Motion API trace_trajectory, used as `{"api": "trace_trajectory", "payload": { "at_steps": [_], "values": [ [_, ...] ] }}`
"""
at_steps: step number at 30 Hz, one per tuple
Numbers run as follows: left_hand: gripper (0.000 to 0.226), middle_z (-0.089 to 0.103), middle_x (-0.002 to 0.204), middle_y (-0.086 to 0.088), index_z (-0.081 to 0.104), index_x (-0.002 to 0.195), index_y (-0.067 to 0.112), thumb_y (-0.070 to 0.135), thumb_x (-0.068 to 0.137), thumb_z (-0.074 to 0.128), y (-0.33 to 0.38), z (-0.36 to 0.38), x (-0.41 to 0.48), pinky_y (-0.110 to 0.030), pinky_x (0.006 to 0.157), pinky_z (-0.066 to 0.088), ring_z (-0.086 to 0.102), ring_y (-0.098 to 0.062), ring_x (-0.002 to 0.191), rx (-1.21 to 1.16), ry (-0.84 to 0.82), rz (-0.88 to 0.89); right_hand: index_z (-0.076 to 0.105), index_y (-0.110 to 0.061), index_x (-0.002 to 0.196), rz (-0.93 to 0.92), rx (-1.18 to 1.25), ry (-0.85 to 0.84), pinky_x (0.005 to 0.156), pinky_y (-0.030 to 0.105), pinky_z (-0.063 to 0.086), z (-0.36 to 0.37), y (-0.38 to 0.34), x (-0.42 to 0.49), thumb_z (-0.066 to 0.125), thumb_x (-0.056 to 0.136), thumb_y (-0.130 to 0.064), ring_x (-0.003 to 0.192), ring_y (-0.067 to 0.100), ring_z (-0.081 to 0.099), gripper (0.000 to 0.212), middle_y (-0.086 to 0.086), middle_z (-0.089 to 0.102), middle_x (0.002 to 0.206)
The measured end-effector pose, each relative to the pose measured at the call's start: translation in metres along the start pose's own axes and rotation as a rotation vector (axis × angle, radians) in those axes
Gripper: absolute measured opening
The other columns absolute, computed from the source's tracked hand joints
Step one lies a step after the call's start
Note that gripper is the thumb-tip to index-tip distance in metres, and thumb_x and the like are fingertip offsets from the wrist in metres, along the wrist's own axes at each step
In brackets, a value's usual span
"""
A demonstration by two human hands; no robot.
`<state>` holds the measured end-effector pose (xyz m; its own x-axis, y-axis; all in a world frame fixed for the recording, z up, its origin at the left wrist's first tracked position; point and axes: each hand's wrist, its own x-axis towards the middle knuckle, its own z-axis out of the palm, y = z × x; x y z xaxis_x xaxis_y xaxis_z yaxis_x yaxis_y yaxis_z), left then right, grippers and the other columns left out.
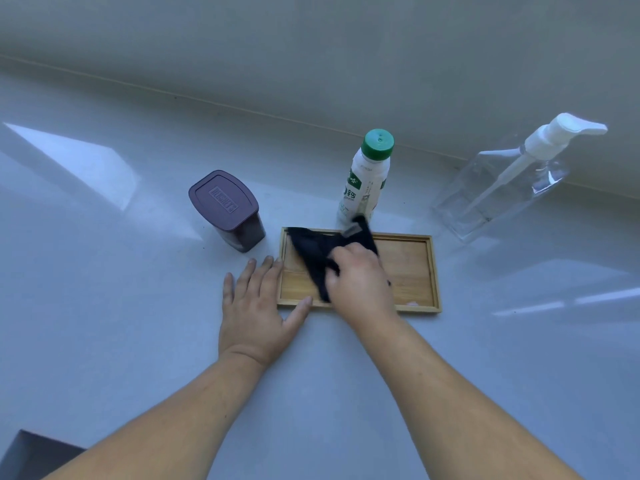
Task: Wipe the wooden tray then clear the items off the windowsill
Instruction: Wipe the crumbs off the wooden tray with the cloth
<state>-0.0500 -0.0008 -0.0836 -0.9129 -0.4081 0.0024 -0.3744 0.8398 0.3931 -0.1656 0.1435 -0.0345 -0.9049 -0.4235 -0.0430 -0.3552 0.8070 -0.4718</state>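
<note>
while the right hand (pixel 360 282) grips a dark cloth (pixel 318 251) on the wooden tray (pixel 412 268), the left hand (pixel 258 303) lies flat beside it.

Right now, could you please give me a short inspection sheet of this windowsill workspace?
Surface: pale glossy windowsill, sunlit patches.
Job's things: wooden tray lying flat; dark cloth spread on its left half.
Clutter: purple lidded container, green-capped bottle and clear pump bottle, all off the tray.
Hands: left hand flat, touching the tray's left edge; right hand gripping the cloth.
Cables: nothing seen.
Surroundings: wall behind; dark box corner bottom left.
</note>
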Motion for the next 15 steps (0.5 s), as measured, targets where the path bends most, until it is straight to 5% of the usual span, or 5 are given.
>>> {"api": "trace_trajectory", "payload": {
  "at_steps": [9, 15],
  "values": [
    [0.09, 0.042, 0.163, 0.002, 0.044, 0.156, 0.024, 0.083, 0.089, 0.034, -0.003, -0.001, -0.002, -0.053, 0.128, 0.003, 0.022, -0.022, 0.156, 0.012, -0.021, -0.004, 0.06, -0.002, 0.086, 0.341, -0.048, 0.047, 0.066, 0.039, 0.047, -0.043, 0.061, -0.007, 0.062, 0.09, -0.012, 0.083, 0.039, 0.057, 0.012, 0.013, 0.054, 0.092],
    [0.088, 0.043, 0.162, 0.003, 0.043, 0.156, 0.027, 0.083, 0.089, 0.034, -0.003, -0.001, 0.001, -0.052, 0.128, 0.003, 0.023, -0.021, 0.156, 0.026, -0.027, 0.006, 0.074, -0.006, 0.104, 0.133, 0.092, -0.014, 0.081, 0.039, 0.052, -0.003, -0.006, 0.008, 0.066, 0.093, -0.02, 0.098, 0.033, 0.061, 0.02, 0.012, 0.065, 0.107]
  ]
}}
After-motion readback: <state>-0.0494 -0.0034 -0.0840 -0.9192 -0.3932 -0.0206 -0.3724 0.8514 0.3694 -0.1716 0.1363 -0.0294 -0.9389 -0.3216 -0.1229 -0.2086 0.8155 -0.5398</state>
